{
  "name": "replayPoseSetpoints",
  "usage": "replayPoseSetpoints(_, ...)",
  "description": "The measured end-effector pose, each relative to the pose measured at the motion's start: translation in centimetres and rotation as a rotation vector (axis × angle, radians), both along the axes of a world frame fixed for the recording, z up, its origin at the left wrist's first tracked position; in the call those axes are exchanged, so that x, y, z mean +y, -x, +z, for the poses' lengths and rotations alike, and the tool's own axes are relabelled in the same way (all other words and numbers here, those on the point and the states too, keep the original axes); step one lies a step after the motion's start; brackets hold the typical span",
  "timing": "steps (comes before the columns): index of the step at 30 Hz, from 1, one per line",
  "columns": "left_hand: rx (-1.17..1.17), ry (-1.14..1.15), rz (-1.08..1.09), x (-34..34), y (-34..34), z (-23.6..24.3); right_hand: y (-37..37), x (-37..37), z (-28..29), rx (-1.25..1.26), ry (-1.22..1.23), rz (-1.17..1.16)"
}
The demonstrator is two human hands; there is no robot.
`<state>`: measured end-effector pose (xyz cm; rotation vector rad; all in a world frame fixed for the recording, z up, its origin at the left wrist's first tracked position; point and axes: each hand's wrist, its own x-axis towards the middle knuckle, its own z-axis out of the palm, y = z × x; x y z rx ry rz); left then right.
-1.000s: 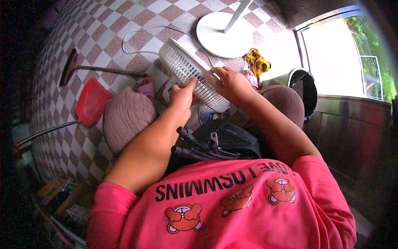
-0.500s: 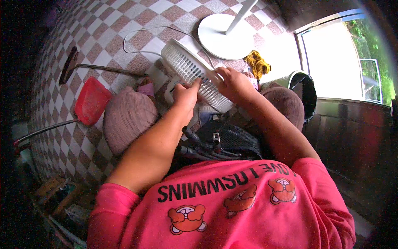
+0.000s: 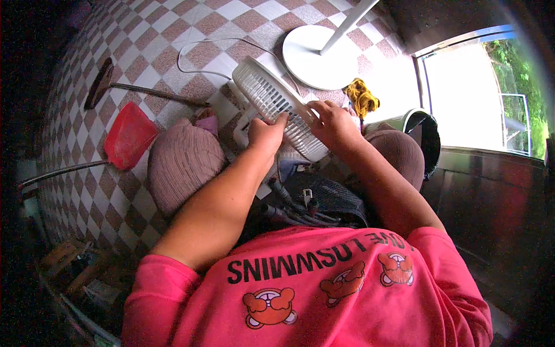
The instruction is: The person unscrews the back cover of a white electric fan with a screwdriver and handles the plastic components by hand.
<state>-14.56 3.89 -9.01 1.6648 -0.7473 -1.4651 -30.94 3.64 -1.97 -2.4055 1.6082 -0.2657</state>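
A red plastic dustpan (image 3: 130,135) on a long handle is lying at the left on the pink-and-white checkered tile floor (image 3: 144,52), with a dark-headed broom (image 3: 104,87) just beyond it. Between the knees, the white ribbed plastic fan grille (image 3: 277,113) is tilting, its long axis running from upper left to lower right, its slatted face turning toward the upper right. The left hand (image 3: 267,134) is closing its grip on the grille's lower rim; the right hand (image 3: 330,122) is curling its fingers over the rim's right side. Behind, a white round fan base (image 3: 312,55) with its pole is standing. A yellow crumpled cloth (image 3: 361,97) is lying near a dark bucket (image 3: 425,136); the bucket's contents cannot be made out.
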Motion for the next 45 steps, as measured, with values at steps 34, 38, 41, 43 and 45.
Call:
replayPoseSetpoints(34,0.067,-0.015,-0.033,-1.1,0.6,-1.2,-0.6,-1.7,-2.0,-0.113,0.014,-0.151)
replayPoseSetpoints(38,0.101,-0.073,-0.052,-0.9,0.7,0.5,-0.5,-1.8,-2.0,-0.05,0.001,-0.15)
replayPoseSetpoints(41,0.131,-0.099,-0.07,-0.8,0.7,0.7,-0.5,-1.9,-1.9,-0.02,0.001,-0.156)
replayPoseSetpoints(43,0.112,-0.104,-0.077,-0.8,0.5,0.1,-0.8,-2.0,-1.9,-0.03,-0.015,-0.163)
replayPoseSetpoints(45,0.165,-0.073,-0.077,-1.0,0.6,-0.1,-0.5,-2.3,-2.2,-0.047,-0.001,-0.145)
